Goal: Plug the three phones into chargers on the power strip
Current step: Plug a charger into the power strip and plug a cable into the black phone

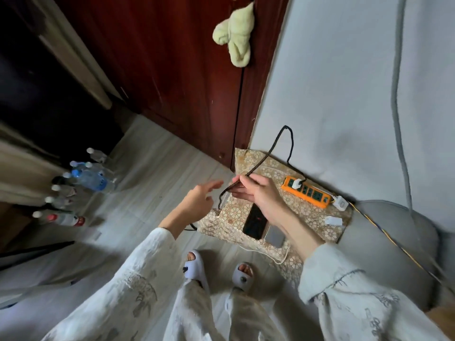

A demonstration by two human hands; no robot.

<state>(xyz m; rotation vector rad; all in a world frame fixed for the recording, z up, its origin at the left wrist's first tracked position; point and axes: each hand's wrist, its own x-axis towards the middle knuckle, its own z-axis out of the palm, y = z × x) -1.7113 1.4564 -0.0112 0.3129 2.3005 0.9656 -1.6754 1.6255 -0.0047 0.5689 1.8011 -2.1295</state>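
Observation:
An orange power strip (pixel 307 195) lies on a patterned cloth (pixel 305 212) by the wall, with a white charger (pixel 297 184) plugged into its left end. A black cable (pixel 268 153) loops up from that charger and runs down to my right hand (pixel 256 193), which pinches it. My left hand (pixel 199 200) hovers beside the cable's hanging end, fingers apart. A black phone (pixel 254 221) and a silver phone (pixel 275 236) lie side by side on the cloth under my right forearm. A thin grey edge (pixel 222 201), perhaps a third phone, shows below the cable. A loose white charger (pixel 333 220) rests at the right.
Several plastic bottles (pixel 81 180) stand on the floor at the left. A dark red wooden door (pixel 177 82) with a green towel (pixel 236 35) rises behind. A white cable (pixel 270 257) trails off the cloth's front edge. My slippered feet (pixel 216 269) stand just before the cloth.

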